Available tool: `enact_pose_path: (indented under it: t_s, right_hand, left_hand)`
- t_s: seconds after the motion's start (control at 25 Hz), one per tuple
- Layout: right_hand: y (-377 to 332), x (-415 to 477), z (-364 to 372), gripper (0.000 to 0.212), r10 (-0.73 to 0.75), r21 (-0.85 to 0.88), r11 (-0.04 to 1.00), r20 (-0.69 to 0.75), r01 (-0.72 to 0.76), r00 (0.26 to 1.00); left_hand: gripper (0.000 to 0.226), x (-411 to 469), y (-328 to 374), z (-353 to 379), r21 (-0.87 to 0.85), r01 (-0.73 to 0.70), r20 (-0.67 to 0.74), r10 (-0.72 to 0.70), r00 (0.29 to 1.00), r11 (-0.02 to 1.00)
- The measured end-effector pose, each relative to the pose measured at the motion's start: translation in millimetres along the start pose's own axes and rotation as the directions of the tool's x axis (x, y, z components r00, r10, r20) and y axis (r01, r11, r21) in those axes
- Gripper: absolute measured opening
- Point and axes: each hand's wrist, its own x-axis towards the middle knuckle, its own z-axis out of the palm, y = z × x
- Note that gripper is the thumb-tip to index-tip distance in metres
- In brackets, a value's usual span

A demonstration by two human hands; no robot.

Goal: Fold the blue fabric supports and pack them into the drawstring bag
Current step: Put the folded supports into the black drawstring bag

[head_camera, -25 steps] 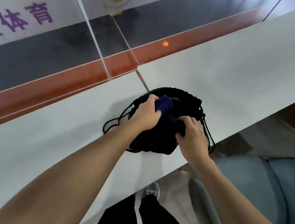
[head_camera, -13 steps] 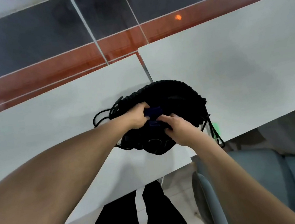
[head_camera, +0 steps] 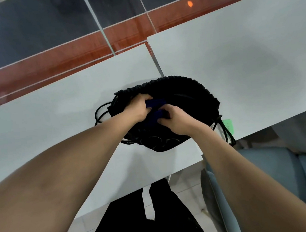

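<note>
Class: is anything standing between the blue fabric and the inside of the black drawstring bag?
Nothing visible does. The left hand and right hand grip the blue fabric at the open mouth of the drawstring bag; its interior is too dark to check.

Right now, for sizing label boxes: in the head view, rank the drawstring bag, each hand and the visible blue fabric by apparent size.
1. Drawstring bag.
2. Left hand and right hand: they look alike, so not ranked.
3. Blue fabric, mostly hidden by the hands.
</note>
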Motion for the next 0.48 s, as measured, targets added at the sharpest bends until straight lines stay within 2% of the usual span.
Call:
enact_pose_path:
  t_s: [0.12, 0.28, 0.36, 0.4, 0.48]
  right_hand:
    - [9, -1, 13, 0.018, 0.156, 0.378, 0.917, -0.04, -0.129, 0.987]
    - [16, -8, 19, 0.015, 0.204, 0.599, 0.785, -0.013, -0.156, 0.979]
    - [10, -7, 19, 0.021, 0.203, 0.624, 0.762, 0.02, -0.17, 0.979]
    - [6, -4, 20, 0.024, 0.208, 0.58, 0.794, 0.021, -0.182, 0.978]
    - [3, 7, 28, 0.026, 0.189, 0.378, 0.911, -0.028, -0.164, 0.982]
  left_hand:
    - [0.038, 4, 0, -6, -0.011, 0.038, 0.0, -0.038, 0.999, 0.999]
    - [0.045, 9, 0, -13, -0.025, 0.088, 0.037, -0.087, 0.995, 0.996]
    - [0.048, 10, 2, -20, -0.04, 0.112, 0.063, -0.109, 0.992, 0.993]
    - [0.049, 10, 3, -24, -0.037, 0.12, 0.081, -0.116, 0.99, 0.992]
    - [0.05, 11, 7, -27, -0.025, 0.115, 0.097, -0.113, 0.989, 0.993]
